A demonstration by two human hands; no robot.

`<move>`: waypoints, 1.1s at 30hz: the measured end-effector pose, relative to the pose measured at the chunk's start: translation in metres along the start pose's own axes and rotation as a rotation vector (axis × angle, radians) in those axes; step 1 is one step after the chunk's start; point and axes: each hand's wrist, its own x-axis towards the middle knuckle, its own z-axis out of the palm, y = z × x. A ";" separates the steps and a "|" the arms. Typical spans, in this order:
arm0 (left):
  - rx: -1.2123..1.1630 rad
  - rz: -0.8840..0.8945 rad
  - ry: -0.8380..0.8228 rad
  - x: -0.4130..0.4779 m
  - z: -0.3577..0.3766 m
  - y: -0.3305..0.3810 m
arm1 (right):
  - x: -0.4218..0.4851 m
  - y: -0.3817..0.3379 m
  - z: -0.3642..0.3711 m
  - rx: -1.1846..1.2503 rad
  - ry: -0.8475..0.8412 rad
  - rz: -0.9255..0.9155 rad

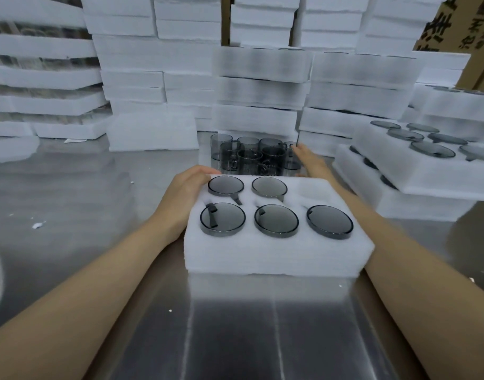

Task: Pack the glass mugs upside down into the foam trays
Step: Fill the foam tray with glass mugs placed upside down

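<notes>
Well, from the head view, the foam tray (276,253) sits on the steel surface (235,325) right in front of the person. Five glass mugs (223,219) are already seated in it, bottoms up. One pocket (312,189) at the tray's far right corner is still bare.

The left hand (188,187) holds the tray's far left corner, its fingers (205,171) curled over the edge. The right hand (309,160) reaches past the tray's far right corner with fingers (299,150) stretched out and holding nothing, at the edge of the loose mugs (251,157) standing upright just behind the tray. Whether they touch glass I cannot tell.

Those mugs are crowded close with their handles turned in among each other, so I'd worry a hasty grab could knock a neighbour over or clink glass on glass. The last mug could also sit proud if its handle misses the slot. Filled trays (427,176) lie to the tray's right, and foam stacks (260,91) rise behind it.
</notes>
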 end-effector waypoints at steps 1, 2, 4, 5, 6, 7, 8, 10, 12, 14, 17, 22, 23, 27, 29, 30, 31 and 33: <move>0.001 -0.004 0.002 0.000 0.000 0.000 | 0.000 0.003 0.001 -0.087 -0.025 -0.033; 0.002 -0.007 0.005 0.000 0.000 0.000 | -0.003 0.004 0.001 -0.177 -0.009 -0.046; 0.010 -0.007 0.005 0.000 0.000 0.001 | -0.009 0.007 -0.001 -0.221 0.099 0.001; 0.011 -0.006 0.004 0.000 0.000 0.001 | -0.014 0.009 0.000 -0.201 0.104 0.038; 0.012 -0.006 0.002 -0.001 0.000 0.001 | -0.016 0.013 0.001 -0.221 0.113 0.054; 0.014 -0.005 0.001 -0.001 0.000 0.001 | -0.018 0.013 0.001 -0.230 0.148 0.070; 0.018 -0.005 0.001 -0.001 0.000 0.002 | -0.019 0.013 -0.001 -0.223 0.191 0.105; 0.020 -0.006 0.005 -0.002 0.000 0.002 | -0.019 0.010 -0.003 -0.195 0.255 0.174; 0.019 -0.005 0.007 -0.002 0.000 0.002 | -0.020 0.008 -0.004 -0.201 0.242 0.217; 0.013 -0.004 0.006 -0.002 0.000 0.002 | -0.020 0.011 -0.005 -0.191 0.242 0.227; 0.015 -0.001 0.004 -0.001 0.000 0.001 | -0.021 0.010 -0.005 -0.170 0.278 0.193; 0.009 -0.004 -0.005 0.000 -0.001 -0.001 | -0.017 0.011 -0.002 -0.152 0.280 0.179; 0.013 -0.004 -0.003 0.001 -0.001 -0.002 | -0.016 0.013 -0.002 -0.125 0.308 0.198; 0.014 -0.001 -0.003 0.002 -0.002 -0.003 | -0.014 0.013 -0.004 0.006 0.422 0.253; 0.017 0.002 0.000 0.002 -0.002 -0.003 | -0.015 0.009 -0.004 0.034 0.387 0.244; 0.020 0.006 0.000 0.002 -0.002 -0.004 | -0.016 0.007 -0.004 0.024 0.352 0.229; 0.024 0.011 -0.002 0.002 -0.002 -0.004 | -0.018 0.006 -0.004 0.005 0.309 0.216; 0.030 0.017 -0.005 0.002 -0.002 -0.004 | -0.020 0.006 -0.004 -0.007 0.241 0.197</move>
